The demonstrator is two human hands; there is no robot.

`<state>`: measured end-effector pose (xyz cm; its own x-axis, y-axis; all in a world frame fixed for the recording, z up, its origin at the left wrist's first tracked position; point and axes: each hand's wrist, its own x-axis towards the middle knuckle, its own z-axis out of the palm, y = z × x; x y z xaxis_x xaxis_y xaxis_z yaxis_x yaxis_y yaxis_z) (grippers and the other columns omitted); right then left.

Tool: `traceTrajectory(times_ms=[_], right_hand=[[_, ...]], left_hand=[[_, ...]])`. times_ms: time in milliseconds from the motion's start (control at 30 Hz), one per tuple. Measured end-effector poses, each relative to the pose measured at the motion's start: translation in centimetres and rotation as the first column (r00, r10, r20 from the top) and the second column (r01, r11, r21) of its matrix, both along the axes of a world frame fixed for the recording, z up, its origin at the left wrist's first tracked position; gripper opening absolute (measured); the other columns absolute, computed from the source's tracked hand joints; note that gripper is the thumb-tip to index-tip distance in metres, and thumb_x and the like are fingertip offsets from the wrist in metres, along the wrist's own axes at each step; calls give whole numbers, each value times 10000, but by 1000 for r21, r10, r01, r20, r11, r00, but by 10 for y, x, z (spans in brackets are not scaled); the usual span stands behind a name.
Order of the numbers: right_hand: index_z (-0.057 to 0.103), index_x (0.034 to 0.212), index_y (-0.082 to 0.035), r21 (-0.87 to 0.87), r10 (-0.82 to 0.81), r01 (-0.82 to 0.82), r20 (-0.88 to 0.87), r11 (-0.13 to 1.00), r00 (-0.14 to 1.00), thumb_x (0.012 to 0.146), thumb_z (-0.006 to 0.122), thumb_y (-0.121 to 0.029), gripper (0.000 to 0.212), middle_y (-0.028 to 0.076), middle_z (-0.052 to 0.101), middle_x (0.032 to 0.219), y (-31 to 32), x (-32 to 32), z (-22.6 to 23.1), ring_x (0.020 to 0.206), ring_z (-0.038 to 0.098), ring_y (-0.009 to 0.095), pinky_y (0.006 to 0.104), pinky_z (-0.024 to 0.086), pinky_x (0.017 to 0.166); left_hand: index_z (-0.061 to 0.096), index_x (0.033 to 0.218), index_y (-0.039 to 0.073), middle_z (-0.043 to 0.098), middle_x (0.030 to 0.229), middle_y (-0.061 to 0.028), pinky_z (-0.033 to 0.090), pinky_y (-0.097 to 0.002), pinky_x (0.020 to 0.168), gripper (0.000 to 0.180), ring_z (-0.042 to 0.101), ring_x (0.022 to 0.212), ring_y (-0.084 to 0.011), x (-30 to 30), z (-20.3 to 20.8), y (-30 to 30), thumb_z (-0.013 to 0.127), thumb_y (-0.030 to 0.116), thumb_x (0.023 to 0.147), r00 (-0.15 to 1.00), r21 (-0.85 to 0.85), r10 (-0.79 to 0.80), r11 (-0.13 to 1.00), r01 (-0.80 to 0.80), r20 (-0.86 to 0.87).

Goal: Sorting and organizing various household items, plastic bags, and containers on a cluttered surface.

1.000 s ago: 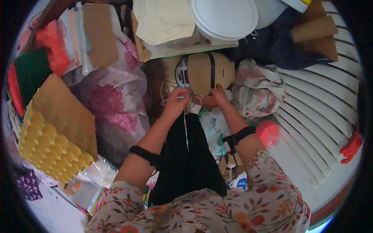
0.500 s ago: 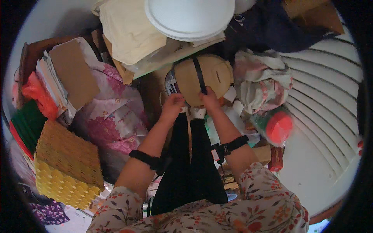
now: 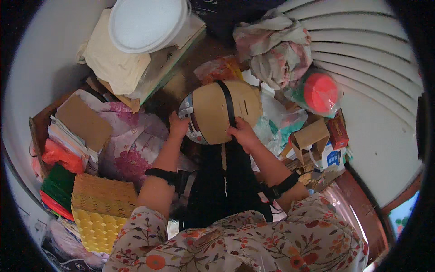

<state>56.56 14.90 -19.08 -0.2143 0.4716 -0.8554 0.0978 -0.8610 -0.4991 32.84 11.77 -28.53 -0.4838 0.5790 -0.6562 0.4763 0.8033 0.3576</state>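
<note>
In front of my legs is a rounded package with a flat tan cardboard top, a printed label on its left side and a black strap across it. My right hand grips the near end of that strap, fingers closed over it. At the package's left edge, my left hand is closed on the labelled side, its fingertips partly hidden. The package appears level and covers part of the floor beneath.
A white bucket and cream cloth sit on a box at far left. Yellow egg trays and papers are stacked left. On the right lie a crumpled bag, a red-lidded container and small boxes.
The view has turned and shifted. The package has come nearer to me, uncovering an orange-red plastic bag behind it. Both hands stay on the package and strap.
</note>
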Motion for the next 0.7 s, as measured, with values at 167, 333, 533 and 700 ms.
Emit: traceTrajectory(times_ms=[167, 333, 533, 700], right_hand=[[496, 985, -66, -75, -173, 177, 54, 981, 983, 790, 559, -94, 207, 35, 553, 827, -27, 28, 5, 739, 540, 141, 285, 434, 641], [486, 947, -101, -147, -362, 379, 130, 914, 923, 784, 564, -102, 181, 40, 549, 814, -51, 102, -18, 761, 561, 171, 359, 448, 673], [481, 954, -97, -178, -530, 559, 186, 810, 827, 791, 556, -89, 180, 46, 560, 818, -75, 162, -40, 796, 588, 204, 373, 458, 655], [472, 1009, -72, -85, -620, 645, 203, 760, 758, 835, 521, -54, 181, 72, 586, 858, -103, 222, -74, 857, 615, 225, 400, 483, 647]], left_hand=[[442, 1219, -35, 504, 1214, -177, 354, -338, 955, 543, 489, 1112, -272, -2, 6, -2, 596, 191, 749, 853, -262, 83, 963, 65, 516], [491, 1204, 36, 543, 1168, -104, 354, -321, 934, 446, 494, 1084, -233, 67, 28, 12, 560, 165, 783, 685, -92, -123, 959, 269, 718], [363, 1336, 54, 424, 1335, -82, 285, -313, 1008, 549, 366, 1240, -204, 147, 65, 39, 543, 198, 836, 637, -199, -249, 814, 545, 729], [385, 1310, 47, 463, 1280, -99, 334, -324, 977, 541, 428, 1171, -216, 214, 22, 12, 555, 203, 820, 565, -80, -343, 801, 593, 750]])
